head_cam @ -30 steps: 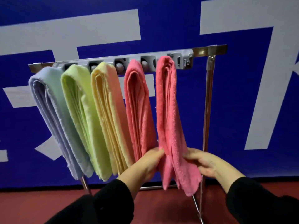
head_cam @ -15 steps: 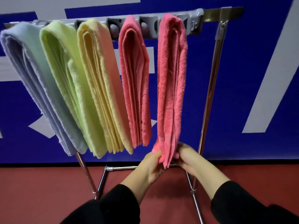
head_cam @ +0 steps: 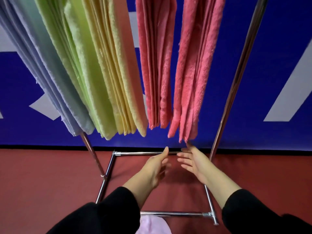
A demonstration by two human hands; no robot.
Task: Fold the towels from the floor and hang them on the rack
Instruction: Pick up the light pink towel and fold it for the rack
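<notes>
Both hands released the pink towel (head_cam: 194,68), left hand (head_cam: 156,166) and right hand (head_cam: 194,162) below its hem, fingers spread, empty

Five folded towels hang from the rack (head_cam: 236,78): one blue towel (head_cam: 42,68), one green towel (head_cam: 81,73), one yellow towel (head_cam: 114,68), two pink towels (head_cam: 157,65). Below the rack, two hands (head_cam: 157,166).

Before you, five folded towels hang side by side from the rack (head_cam: 236,76), in front of the wall banner (head_cam: 273,48): first towel (head_cam: 42,78) far left, second towel (head_cam: 81,78), third towel (head_cam: 114,78), fourth towel (head_cam: 155,68), fifth towel (head_cam: 194,73) rightmost. Your left hand (head_cam: 156,168) and right hand (head_cam: 194,162) sit side by side just below the fifth towel, above the rack's floor frame. Another towel (head_cam: 152,225) lies on the floor (head_cam: 42,183) nearest you, at the bottom edge.
</notes>
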